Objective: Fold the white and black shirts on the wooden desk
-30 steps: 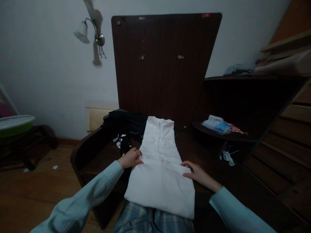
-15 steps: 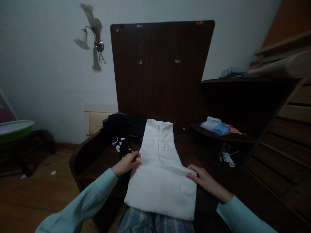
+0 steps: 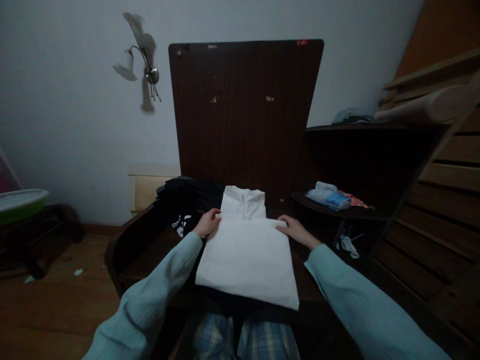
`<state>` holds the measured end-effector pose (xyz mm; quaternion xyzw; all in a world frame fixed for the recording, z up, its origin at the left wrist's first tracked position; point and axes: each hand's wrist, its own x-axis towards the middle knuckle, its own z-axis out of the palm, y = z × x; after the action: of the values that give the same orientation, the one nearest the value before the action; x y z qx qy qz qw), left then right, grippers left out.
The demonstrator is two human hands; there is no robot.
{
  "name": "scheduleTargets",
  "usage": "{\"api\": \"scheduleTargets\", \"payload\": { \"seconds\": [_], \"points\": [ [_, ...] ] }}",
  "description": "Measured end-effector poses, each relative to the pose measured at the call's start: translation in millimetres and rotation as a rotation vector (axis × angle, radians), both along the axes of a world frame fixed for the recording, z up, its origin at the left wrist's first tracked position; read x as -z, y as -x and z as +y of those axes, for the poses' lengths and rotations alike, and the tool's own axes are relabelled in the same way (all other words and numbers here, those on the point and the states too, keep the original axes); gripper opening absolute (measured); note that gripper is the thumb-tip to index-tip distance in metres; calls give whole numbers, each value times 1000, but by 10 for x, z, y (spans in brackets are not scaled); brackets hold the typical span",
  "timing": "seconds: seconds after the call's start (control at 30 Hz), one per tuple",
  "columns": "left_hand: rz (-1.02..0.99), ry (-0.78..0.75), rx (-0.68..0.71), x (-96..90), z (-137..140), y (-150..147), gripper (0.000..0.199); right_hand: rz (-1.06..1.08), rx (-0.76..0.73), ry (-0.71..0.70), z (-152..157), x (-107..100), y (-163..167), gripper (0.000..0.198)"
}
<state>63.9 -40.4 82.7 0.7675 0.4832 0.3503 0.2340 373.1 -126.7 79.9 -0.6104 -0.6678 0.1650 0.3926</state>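
Observation:
A white garment with a seamed upper part lies on the dark wooden desk, its lower portion folded up over the rest. My left hand pinches the left end of the folded edge. At the right end of that same edge, my right hand grips the cloth between thumb and fingers. The garment's far end shows beyond the fold, close to the upright board. Just left of my left hand is a black cloth with white print.
Dark clothes are heaped at the desk's back left. An upright brown board stands behind. To the right, a corner shelf holds plastic packets. A green basin rests on a stool at far left.
Both hands have moved away from me, carrying the folded edge farther up the white garment. More of its upper part is now covered, and its near edge has shifted away from my lap.

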Motion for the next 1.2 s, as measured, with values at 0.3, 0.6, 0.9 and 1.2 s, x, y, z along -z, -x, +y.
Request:
{"api": "scheduleTargets", "payload": {
  "seconds": [0.3,0.6,0.9,1.2],
  "points": [
    [-53,78,-35,559,190,-37,45,226,185,-25,265,752,89,22],
    [160,74,16,382,-315,411,53,264,248,217,-159,698,100,45],
    [-160,308,243,455,-1113,690,55,397,10,357,-1141,768,283,67],
    [-214,247,241,664,-1182,610,41,235,11,269,-1265,802,348,52]
  ]
}}
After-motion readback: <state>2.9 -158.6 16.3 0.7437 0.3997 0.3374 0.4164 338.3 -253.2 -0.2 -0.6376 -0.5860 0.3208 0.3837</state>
